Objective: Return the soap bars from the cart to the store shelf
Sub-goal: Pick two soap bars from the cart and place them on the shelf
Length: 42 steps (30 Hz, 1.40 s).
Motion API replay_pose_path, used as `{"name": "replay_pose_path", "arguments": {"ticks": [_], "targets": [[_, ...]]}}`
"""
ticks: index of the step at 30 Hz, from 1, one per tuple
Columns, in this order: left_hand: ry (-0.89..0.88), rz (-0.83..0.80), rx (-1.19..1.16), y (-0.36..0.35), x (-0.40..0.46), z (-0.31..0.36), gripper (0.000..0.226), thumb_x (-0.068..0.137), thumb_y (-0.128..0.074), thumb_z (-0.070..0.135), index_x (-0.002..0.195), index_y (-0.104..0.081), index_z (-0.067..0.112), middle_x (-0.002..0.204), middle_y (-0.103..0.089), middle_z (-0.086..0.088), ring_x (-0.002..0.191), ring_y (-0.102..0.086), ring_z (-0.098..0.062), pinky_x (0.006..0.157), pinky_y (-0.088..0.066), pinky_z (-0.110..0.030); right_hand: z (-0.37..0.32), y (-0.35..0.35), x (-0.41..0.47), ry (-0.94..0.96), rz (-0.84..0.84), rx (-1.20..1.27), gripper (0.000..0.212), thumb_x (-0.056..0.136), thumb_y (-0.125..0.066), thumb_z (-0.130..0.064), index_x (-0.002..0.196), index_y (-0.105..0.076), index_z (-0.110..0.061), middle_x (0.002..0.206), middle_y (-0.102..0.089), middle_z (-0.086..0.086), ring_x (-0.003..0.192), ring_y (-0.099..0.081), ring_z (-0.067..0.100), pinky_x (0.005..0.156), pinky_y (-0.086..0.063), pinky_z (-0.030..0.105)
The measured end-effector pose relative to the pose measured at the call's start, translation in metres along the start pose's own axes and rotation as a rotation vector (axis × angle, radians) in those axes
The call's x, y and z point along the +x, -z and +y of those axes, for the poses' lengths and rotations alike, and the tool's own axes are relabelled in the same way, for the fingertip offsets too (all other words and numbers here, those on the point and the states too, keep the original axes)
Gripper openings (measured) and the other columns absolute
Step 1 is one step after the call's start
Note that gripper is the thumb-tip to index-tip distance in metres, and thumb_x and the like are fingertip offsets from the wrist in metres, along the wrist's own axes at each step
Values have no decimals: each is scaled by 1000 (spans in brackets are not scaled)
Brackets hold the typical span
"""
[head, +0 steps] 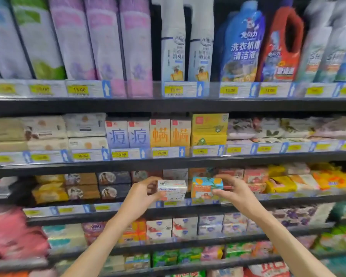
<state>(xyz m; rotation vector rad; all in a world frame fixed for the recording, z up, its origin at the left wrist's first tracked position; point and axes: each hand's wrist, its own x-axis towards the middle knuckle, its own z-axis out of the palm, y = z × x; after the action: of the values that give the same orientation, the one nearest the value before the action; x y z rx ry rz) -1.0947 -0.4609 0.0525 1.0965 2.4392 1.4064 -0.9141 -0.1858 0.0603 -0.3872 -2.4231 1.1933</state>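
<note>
My left hand grips a white "Goat Soap" box by its left end, held up at the front of the third shelf. My right hand pinches a blue and orange soap box by its right end, right beside the white one. Both boxes hover side by side at the shelf's front edge, in front of other soap boxes. The cart is out of view.
Shelves of soap boxes fill the view: brown and dark boxes to the left, yellow and pink packs to the right. The shelf above holds upright boxes; bottles stand on the top shelf.
</note>
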Motion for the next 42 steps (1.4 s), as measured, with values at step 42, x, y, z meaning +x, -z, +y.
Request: {"name": "replay_pose_path", "arguments": {"ticks": [42], "targets": [[29,219,269,-63,23,-31,31,91,-68,33,120,-60,40,111,-48,5,79,-62,-5,76,-60,-25,33,-45,19,208,268,-603,51,84,-76,-29,131,-62,-17,108,-52,5,95,-56,26,74,-56,35]]}}
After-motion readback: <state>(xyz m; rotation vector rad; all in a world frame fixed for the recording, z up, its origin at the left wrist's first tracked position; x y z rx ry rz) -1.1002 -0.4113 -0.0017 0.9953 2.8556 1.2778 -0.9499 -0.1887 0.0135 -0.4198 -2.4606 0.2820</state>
